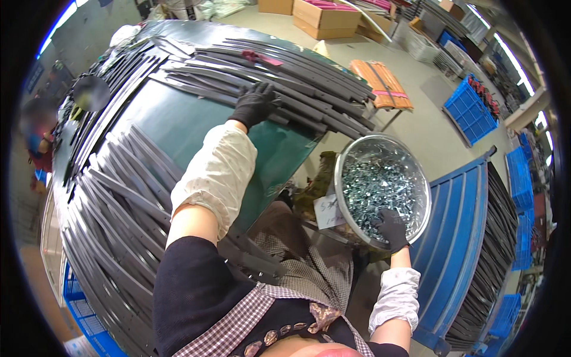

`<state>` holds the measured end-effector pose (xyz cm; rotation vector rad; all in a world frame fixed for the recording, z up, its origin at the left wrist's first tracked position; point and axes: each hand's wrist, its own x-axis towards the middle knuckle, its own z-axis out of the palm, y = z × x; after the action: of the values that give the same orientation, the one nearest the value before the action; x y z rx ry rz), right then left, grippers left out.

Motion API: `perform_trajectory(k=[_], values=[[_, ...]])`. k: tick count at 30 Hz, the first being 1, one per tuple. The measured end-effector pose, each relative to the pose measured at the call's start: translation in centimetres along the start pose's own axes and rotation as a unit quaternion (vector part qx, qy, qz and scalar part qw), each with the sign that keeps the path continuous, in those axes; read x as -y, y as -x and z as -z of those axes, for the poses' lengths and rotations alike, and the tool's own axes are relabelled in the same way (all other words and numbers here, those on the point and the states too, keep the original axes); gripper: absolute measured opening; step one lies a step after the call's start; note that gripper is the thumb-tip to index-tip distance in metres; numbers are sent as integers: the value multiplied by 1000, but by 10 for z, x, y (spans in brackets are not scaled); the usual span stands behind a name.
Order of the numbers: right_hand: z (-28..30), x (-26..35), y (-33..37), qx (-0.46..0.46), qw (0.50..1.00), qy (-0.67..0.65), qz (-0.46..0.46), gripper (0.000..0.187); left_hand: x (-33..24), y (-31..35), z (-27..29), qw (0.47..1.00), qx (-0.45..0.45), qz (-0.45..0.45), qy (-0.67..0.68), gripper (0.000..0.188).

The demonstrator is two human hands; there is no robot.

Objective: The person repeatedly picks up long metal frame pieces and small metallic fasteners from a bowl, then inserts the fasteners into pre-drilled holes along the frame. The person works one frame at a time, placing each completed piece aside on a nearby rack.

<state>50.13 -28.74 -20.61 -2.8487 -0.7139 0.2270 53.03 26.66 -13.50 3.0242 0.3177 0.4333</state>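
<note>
My left hand (254, 104), in a black glove, lies on a bundle of long dark strips (315, 107) at the far side of the table. Its fingers are apart and rest over the near strips. At the right, my right hand (392, 229), also gloved in black, reaches into a round metal basin (423, 178). Small shiny metal parts (375, 184) fill the basin. The fingertips of that hand are among the parts, so I cannot tell whether they grip any.
More grey strips (119, 208) cover the left of the green table (285, 149). A blue metal rack (452, 220) holding dark strips stands right of the basin. An orange stack (380, 83), a blue crate (470, 116) and cardboard boxes (324, 21) lie beyond. A person (40, 134) is at far left.
</note>
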Motion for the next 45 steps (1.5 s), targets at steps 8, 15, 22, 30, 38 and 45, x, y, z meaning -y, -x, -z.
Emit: perform_trajectory(k=[8, 15, 22, 30, 38, 45], values=[[-10, -8, 4, 5, 999, -25, 28, 29, -6, 13, -10, 996, -84, -31, 4, 37], [-1, 6, 12, -64, 993, -93, 24, 22, -36, 98, 12, 997, -59, -51, -3, 36], [41, 51, 27, -136, 963, -233, -7, 20, -51, 162, 21, 993, -86, -76, 9, 51], [45, 74, 76, -132, 752, -642, -66, 19, -63, 194, 34, 976, -92, -192, 52, 50], [33, 118, 135, -182, 710, -674, -92, 13, -62, 210, 35, 962, -16, -262, 77, 33], [8, 132, 162, -189, 742, -640, -51, 17, -72, 226, 50, 943, 23, -297, 151, 34]])
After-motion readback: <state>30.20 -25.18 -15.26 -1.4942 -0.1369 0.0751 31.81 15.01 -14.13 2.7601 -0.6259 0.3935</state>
